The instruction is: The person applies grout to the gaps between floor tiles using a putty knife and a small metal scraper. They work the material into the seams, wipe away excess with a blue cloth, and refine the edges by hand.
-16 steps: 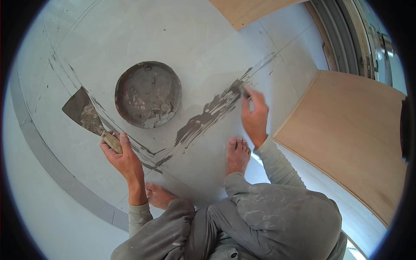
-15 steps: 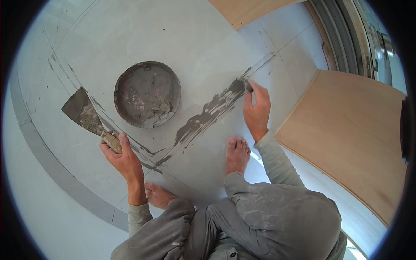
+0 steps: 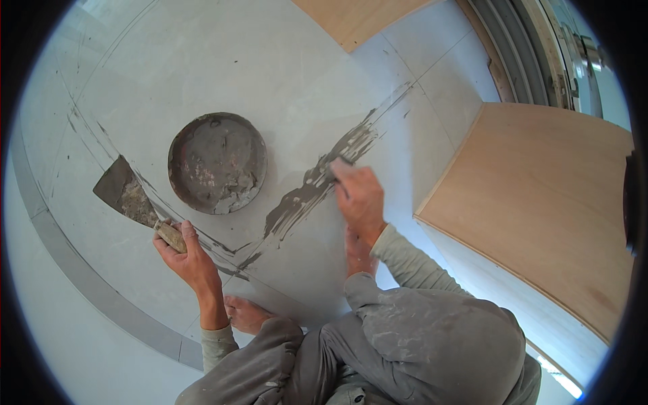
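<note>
My left hand point(image 3: 187, 260) is closed round the wooden handle of a putty knife point(image 3: 128, 194), whose wide blade carries lumps of grey grout and points away to the left. In my right hand point(image 3: 363, 206) is a small dark spreader point(image 3: 341, 162), pinched by the fingers and partly hidden by them and by blur. It touches a wet band of dark grout point(image 3: 297, 208) smeared diagonally along a tile joint. Between the hands, farther off, a round pan point(image 3: 171, 177) holds thick grey grout point(image 3: 223, 158).
Pale floor tiles point(image 3: 283, 67) show grout streaks along their joints. Plywood sheets point(image 3: 526, 182) lie at the right and a plywood corner point(image 3: 358, 23) at the far edge. Grey door tracks point(image 3: 516, 50) stand at the far right. My bare left foot point(image 3: 246, 315) is by the joint corner.
My right hand has drawn the spreader back toward me and to the left along the grout band. The view has shifted slightly; my left hand keeps hold of the putty knife.
</note>
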{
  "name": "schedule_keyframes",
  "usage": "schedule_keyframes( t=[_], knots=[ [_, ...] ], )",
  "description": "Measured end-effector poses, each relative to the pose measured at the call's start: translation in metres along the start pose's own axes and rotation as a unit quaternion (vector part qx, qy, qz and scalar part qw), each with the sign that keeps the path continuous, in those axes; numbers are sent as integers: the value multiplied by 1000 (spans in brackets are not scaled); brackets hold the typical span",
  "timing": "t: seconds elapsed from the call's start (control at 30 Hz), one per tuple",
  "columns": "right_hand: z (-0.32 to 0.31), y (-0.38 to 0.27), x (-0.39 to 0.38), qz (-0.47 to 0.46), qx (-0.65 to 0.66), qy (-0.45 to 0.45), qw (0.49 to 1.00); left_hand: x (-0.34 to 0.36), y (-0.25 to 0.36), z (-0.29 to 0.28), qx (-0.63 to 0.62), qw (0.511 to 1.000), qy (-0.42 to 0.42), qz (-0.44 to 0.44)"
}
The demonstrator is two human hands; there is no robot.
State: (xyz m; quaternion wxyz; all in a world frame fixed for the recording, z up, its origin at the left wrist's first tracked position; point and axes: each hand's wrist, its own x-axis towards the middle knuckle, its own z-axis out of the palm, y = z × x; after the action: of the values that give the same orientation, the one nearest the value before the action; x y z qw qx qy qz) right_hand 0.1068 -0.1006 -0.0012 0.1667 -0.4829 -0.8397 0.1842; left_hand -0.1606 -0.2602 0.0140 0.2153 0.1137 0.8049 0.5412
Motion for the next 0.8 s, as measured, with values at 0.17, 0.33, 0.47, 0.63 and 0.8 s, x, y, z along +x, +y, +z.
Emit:
schedule_keyframes(
  t=[0.17, 0.33, 0.47, 0.63, 0.8],
  knots=[
    [-6, -18, -6, 114, 219, -75, 966, 1, 0, -4, 20, 1000, -4, -9],
    [-30, 83, 69, 48, -3, 122, 991, 0, 2, 2, -6, 1000, -23, -18],
    [-25, 90, 70, 47, -94, 83, 991, -9, -3, 10, -43, 997, -53, -28],
    [-1, 18, 7, -34, -56, -7, 998, -18, 9, 20, 16, 995, -87, -41],
    [17, -59, -45, -81, 102, -158, 979, -15, 2, 25, -17, 996, -87, -25]
  ],
)
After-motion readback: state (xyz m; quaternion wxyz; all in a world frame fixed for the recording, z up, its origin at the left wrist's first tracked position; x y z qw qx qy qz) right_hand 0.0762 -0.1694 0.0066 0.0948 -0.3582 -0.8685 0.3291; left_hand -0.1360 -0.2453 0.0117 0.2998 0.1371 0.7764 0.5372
